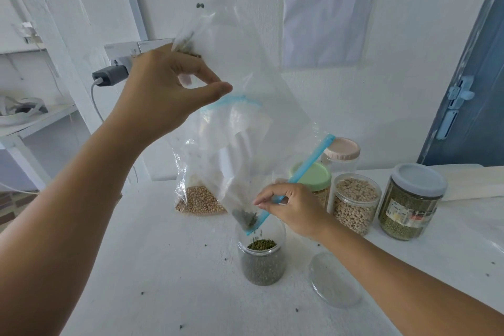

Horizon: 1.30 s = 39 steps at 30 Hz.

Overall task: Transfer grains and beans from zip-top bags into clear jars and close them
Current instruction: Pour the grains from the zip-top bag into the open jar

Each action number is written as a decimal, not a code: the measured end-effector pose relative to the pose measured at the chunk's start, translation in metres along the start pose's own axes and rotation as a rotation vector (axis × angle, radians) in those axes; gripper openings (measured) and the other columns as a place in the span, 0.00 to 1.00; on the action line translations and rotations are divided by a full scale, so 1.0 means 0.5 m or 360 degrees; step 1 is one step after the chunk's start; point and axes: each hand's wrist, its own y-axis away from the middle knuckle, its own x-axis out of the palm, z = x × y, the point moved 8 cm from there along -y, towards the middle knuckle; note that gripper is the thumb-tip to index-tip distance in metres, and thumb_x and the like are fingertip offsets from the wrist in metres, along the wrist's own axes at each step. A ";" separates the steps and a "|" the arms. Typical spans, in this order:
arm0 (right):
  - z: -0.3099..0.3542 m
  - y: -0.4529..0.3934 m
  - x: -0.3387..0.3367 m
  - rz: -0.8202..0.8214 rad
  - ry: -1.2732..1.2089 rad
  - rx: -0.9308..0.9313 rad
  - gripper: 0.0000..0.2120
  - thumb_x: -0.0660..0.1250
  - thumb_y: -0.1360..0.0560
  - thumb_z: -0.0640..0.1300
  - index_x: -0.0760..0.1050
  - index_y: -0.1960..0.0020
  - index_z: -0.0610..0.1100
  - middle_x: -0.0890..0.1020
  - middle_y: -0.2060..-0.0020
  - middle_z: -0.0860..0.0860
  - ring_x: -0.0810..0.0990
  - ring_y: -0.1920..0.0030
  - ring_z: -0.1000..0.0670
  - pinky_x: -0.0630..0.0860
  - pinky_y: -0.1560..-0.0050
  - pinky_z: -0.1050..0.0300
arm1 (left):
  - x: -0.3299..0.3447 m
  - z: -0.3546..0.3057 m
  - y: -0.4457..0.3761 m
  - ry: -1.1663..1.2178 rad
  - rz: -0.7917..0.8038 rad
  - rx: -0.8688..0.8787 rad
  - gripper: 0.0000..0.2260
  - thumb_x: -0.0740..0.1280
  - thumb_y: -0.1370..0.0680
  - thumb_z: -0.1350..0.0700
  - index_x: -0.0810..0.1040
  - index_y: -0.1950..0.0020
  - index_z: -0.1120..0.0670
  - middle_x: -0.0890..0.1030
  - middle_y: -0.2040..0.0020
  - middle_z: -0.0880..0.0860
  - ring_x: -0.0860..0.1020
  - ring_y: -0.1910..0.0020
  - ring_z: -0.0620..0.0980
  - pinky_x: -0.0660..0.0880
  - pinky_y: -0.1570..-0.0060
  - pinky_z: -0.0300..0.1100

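I hold a clear zip-top bag [245, 106] tipped mouth-down over an open clear jar [261, 259]. My left hand [169, 90] pinches the bag's raised bottom corner. At the bag's lower corner my right hand [289, 207] pinches its blue zip strip [311, 161]. A small clump of green mung beans [246, 218] sits at the bag's mouth and some fall into the jar, which is about two-thirds full of them. The jar's clear lid [336, 279] lies flat on the table to its right.
A second bag with pale soybeans [199, 199] stands behind the jar. At the right stand a green-lidded jar [313, 177], a pink-lidded jar [342, 151], an open jar of pale beans [354, 202] and a grey-lidded jar of green beans [409, 202]. Stray beans dot the white table [163, 267].
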 end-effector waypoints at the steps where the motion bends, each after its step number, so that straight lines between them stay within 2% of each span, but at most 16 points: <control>1: 0.000 0.001 0.001 -0.0001 0.0014 -0.0004 0.12 0.77 0.25 0.38 0.86 0.55 0.56 0.85 0.57 0.61 0.84 0.52 0.55 0.76 0.50 0.67 | 0.003 0.002 0.001 0.0001 0.0003 -0.0012 0.06 0.78 0.26 0.41 0.85 0.58 0.41 0.83 0.55 0.42 0.77 0.55 0.38 0.71 0.56 0.32; 6: -0.003 0.004 0.006 0.0038 0.0039 -0.0007 0.12 0.77 0.25 0.37 0.86 0.54 0.55 0.85 0.58 0.63 0.84 0.52 0.56 0.75 0.52 0.70 | 0.009 0.009 0.005 0.0002 0.0028 -0.0017 0.06 0.78 0.26 0.42 0.85 0.57 0.42 0.83 0.54 0.42 0.78 0.55 0.40 0.73 0.54 0.36; 11: 0.001 -0.004 -0.002 0.0000 0.0075 -0.0036 0.07 0.77 0.25 0.38 0.87 0.52 0.50 0.86 0.56 0.59 0.85 0.50 0.54 0.78 0.49 0.67 | 0.000 0.002 -0.001 -0.0022 -0.0017 0.0005 0.06 0.78 0.25 0.42 0.83 0.58 0.39 0.82 0.55 0.39 0.77 0.56 0.38 0.69 0.58 0.25; 13: -0.001 -0.004 -0.001 0.0021 0.0090 -0.0028 0.07 0.77 0.25 0.39 0.87 0.52 0.51 0.85 0.56 0.58 0.85 0.51 0.54 0.79 0.49 0.65 | 0.002 0.002 0.000 -0.0016 -0.0012 0.0003 0.06 0.78 0.25 0.42 0.83 0.58 0.39 0.81 0.55 0.39 0.77 0.56 0.40 0.70 0.57 0.28; 16: -0.006 0.000 0.004 0.0042 0.0121 -0.0032 0.08 0.77 0.25 0.39 0.87 0.53 0.53 0.85 0.57 0.60 0.84 0.51 0.54 0.79 0.47 0.65 | 0.013 0.008 0.005 0.0029 0.0032 -0.0011 0.06 0.78 0.25 0.43 0.86 0.57 0.43 0.82 0.55 0.43 0.78 0.54 0.46 0.75 0.53 0.41; 18: -0.010 0.002 0.003 0.0034 0.0111 -0.0028 0.09 0.77 0.25 0.39 0.87 0.53 0.53 0.85 0.56 0.61 0.84 0.51 0.53 0.79 0.46 0.63 | 0.017 0.010 0.006 0.0044 0.0043 -0.0014 0.06 0.78 0.25 0.43 0.86 0.56 0.44 0.83 0.54 0.45 0.78 0.53 0.48 0.76 0.51 0.46; 23: -0.014 0.003 0.000 0.0022 0.0129 -0.0018 0.11 0.77 0.25 0.37 0.86 0.54 0.55 0.85 0.57 0.62 0.84 0.51 0.55 0.80 0.47 0.62 | 0.014 0.011 0.003 0.0069 0.0051 -0.0011 0.06 0.78 0.25 0.43 0.85 0.57 0.42 0.83 0.54 0.48 0.78 0.52 0.48 0.76 0.51 0.46; 27: -0.020 0.002 -0.009 -0.0029 0.0102 0.0003 0.08 0.77 0.25 0.36 0.87 0.55 0.49 0.85 0.58 0.60 0.84 0.53 0.54 0.79 0.47 0.63 | 0.012 0.011 0.003 0.0056 0.0053 0.0000 0.05 0.78 0.26 0.43 0.83 0.58 0.39 0.83 0.54 0.43 0.78 0.53 0.47 0.75 0.53 0.42; 30: -0.016 0.001 -0.009 -0.0016 0.0097 -0.0002 0.07 0.77 0.25 0.37 0.87 0.55 0.49 0.85 0.60 0.62 0.84 0.53 0.54 0.78 0.47 0.65 | 0.009 0.010 0.001 0.0041 0.0042 0.0003 0.05 0.78 0.26 0.42 0.83 0.58 0.39 0.82 0.55 0.40 0.78 0.54 0.46 0.73 0.54 0.38; 33: -0.008 -0.002 -0.009 -0.0013 0.0093 -0.0022 0.08 0.77 0.25 0.37 0.86 0.55 0.51 0.84 0.60 0.65 0.84 0.53 0.55 0.76 0.48 0.68 | 0.004 0.001 -0.005 0.0039 0.0022 0.0022 0.06 0.78 0.25 0.42 0.83 0.58 0.37 0.82 0.55 0.41 0.77 0.54 0.45 0.74 0.54 0.38; 36: -0.013 -0.002 -0.008 -0.0017 0.0074 0.0010 0.09 0.77 0.25 0.39 0.86 0.54 0.53 0.85 0.57 0.62 0.84 0.51 0.54 0.77 0.49 0.67 | 0.004 -0.006 -0.010 0.0047 0.0019 0.0028 0.05 0.78 0.26 0.42 0.84 0.58 0.39 0.82 0.53 0.46 0.78 0.52 0.47 0.75 0.52 0.41; 39: -0.026 0.005 0.000 0.0048 0.0115 0.0045 0.08 0.77 0.24 0.40 0.87 0.53 0.54 0.86 0.55 0.60 0.84 0.50 0.55 0.78 0.47 0.64 | 0.025 -0.002 -0.007 -0.0008 0.0161 0.0021 0.08 0.78 0.27 0.42 0.87 0.56 0.44 0.83 0.49 0.48 0.80 0.48 0.47 0.77 0.45 0.45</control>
